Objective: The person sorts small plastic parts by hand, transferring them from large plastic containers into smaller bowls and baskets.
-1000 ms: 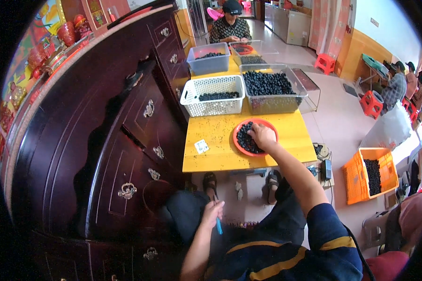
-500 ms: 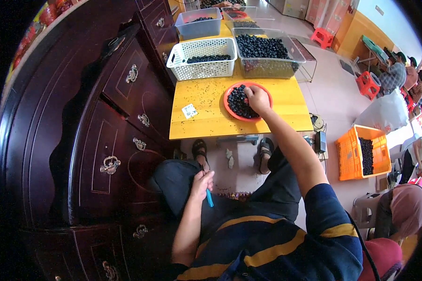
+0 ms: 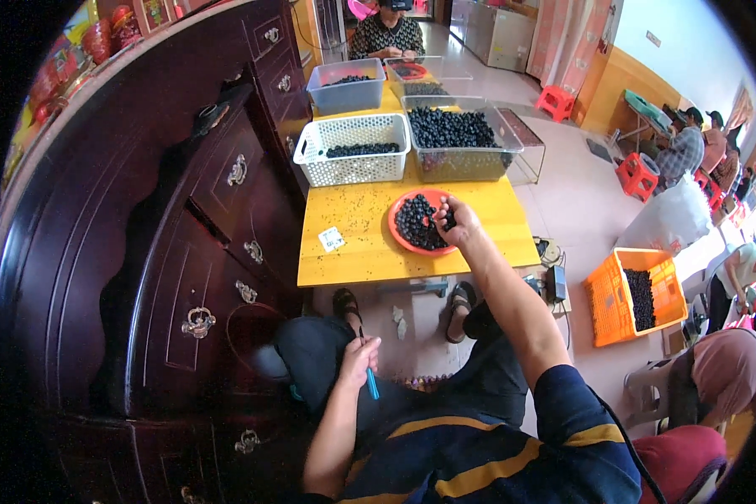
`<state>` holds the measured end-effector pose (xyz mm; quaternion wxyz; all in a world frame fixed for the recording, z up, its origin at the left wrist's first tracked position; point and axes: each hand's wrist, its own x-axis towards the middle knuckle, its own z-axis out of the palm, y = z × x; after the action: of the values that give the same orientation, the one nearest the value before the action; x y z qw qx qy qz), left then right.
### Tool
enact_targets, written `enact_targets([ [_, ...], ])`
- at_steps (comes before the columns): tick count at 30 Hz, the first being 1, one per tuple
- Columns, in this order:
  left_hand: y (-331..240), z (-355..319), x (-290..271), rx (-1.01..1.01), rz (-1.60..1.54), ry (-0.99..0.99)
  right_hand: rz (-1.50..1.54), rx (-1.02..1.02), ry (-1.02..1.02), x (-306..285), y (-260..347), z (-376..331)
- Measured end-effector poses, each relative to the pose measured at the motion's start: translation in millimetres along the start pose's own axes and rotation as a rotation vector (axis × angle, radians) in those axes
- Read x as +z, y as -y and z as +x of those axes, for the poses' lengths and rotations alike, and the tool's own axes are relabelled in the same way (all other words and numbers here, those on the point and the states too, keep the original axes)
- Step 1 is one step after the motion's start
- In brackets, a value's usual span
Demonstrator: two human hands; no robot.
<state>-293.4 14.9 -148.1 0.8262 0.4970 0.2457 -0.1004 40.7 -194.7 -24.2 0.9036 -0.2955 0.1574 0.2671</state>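
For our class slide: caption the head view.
Right hand picks dark berries from orange plate; left hand holds blue tool.

Short-sleeved shirt (image 3: 512, 454), dark navy with yellow stripes across chest and sleeve. Forearms bare, no watch or rings visible. Left hand (image 3: 357, 361) and right hand (image 3: 455, 225) ungloved. Dark trousers (image 3: 328, 361). Dark open sandals (image 3: 458, 311) on feet. Thin black cable (image 3: 617, 428) runs over right shoulder.

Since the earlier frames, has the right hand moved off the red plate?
No. The right hand stays at the right rim of the red plate on the yellow table, among the dark berries; only the camera view shifted.
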Motion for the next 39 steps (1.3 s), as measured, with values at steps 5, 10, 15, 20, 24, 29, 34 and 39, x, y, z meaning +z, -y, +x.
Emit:
enact_targets([
  [5,0,1,2,0.022,-0.003,0.015,-0.159,-0.139,-0.151,6,-1,10],
  [10,-5,3,6,0.018,-0.055,0.026,-0.408,-0.347,-0.154,12,3,32],
  [15,-4,2,6,-0.034,-0.069,-0.004,-0.562,-0.467,-0.220,17,-5,52],
  [20,-8,4,11,-0.014,-0.024,0.001,-0.694,-0.559,-0.201,9,-12,60],
  [24,-8,8,15,-0.020,-0.026,0.030,-0.694,-0.637,-0.198,-3,-7,72],
  [29,-5,8,7,-0.013,-0.032,0.030,-0.603,-0.537,-0.210,4,-10,64],
  [34,-6,3,8,-0.008,-0.058,0.018,-0.591,-0.537,-0.204,4,-17,61],
  [39,-4,3,5,0.004,-0.048,0.034,-0.721,-0.621,-0.241,-8,-15,71],
])
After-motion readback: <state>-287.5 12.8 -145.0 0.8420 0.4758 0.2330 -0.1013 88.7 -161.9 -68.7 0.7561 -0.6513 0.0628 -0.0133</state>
